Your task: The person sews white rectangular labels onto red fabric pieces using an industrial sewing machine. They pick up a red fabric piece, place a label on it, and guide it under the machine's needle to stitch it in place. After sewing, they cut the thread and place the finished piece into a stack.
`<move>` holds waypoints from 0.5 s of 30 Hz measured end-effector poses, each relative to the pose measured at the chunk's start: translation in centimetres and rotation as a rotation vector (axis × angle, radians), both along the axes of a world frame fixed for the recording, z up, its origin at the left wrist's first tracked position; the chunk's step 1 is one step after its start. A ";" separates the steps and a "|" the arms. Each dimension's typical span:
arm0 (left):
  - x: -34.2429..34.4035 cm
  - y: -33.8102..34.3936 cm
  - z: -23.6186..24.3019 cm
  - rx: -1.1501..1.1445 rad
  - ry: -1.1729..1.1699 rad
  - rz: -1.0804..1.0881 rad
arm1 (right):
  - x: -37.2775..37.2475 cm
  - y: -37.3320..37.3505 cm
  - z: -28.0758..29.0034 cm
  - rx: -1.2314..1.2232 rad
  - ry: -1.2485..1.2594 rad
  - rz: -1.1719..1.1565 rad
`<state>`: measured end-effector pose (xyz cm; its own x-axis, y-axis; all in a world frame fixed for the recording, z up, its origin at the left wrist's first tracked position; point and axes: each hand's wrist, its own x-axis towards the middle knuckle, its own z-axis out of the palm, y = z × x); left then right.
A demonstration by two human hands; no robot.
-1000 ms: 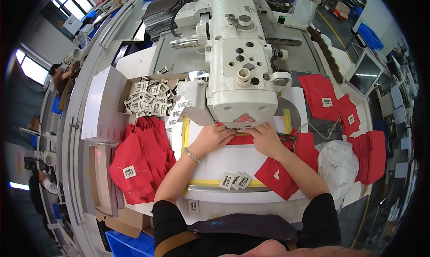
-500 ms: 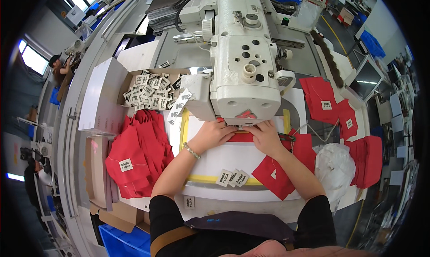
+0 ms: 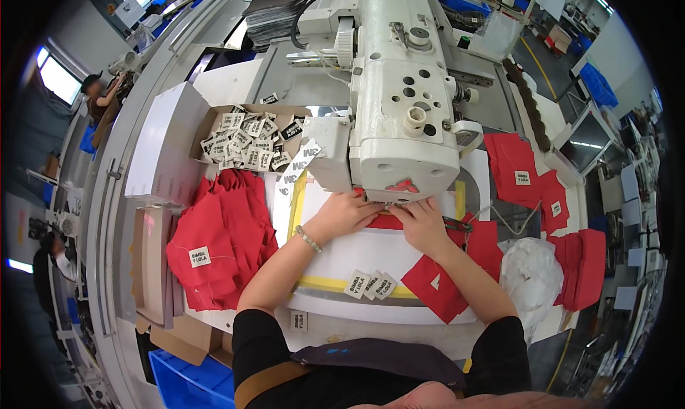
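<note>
Both hands work at the foot of the large off-white industrial sewing machine (image 3: 403,109). The left hand (image 3: 347,213), a beaded bracelet at its wrist, lies flat with fingers together, pressing down on the red fabric piece (image 3: 389,221) that sits just under the machine's head; the right hand (image 3: 422,223) rests beside it on the same cloth, fingers curled low with the tips pinching at the fabric right at the needle area, though the machine's front hides whether they close fully on it. Below the machine, nearer the person, three small white rectangular woven labels (image 3: 369,284) with dark print lie fanned on the white work surface, at the yellow tape outline (image 3: 335,283). To the left of the machine an open brown cardboard box (image 3: 246,146) holds a loose heap of similar white labels. Lower left of the machine lies a pile of red fabric pieces (image 3: 221,241), one bearing a white label. To the machine's right more red pieces with white labels (image 3: 524,170) lie spread, and a crumpled white plastic bag (image 3: 529,273) sits below them.
</note>
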<state>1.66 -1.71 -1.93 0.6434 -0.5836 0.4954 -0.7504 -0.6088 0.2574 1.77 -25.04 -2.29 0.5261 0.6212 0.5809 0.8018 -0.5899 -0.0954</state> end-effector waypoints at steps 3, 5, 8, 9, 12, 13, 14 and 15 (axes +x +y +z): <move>0.0 -0.2 0.1 -0.007 -0.052 -0.004 | 0.1 0.1 -0.1 0.009 -0.005 0.001; 0.0 -0.2 0.1 -0.005 -0.032 -0.005 | 0.1 0.1 0.0 0.009 -0.013 0.000; -0.1 -0.2 0.2 0.016 0.005 0.000 | 0.0 0.1 0.2 -0.010 -0.029 -0.012; -0.1 -0.2 0.2 0.025 0.021 0.003 | -0.1 0.2 0.2 -0.024 -0.030 -0.021; -0.3 -0.1 0.2 0.065 -0.031 0.019 | -0.4 0.1 0.3 -0.047 -0.030 -0.033; -0.5 -0.1 0.2 0.084 -0.026 0.035 | -0.5 0.2 0.2 -0.051 -0.029 -0.033; -0.7 -0.1 0.3 0.104 -0.019 0.050 | -0.5 0.2 0.2 -0.046 -0.032 -0.030; -0.8 -0.1 0.4 0.124 -0.013 0.065 | -0.4 0.4 0.1 -0.041 -0.034 -0.027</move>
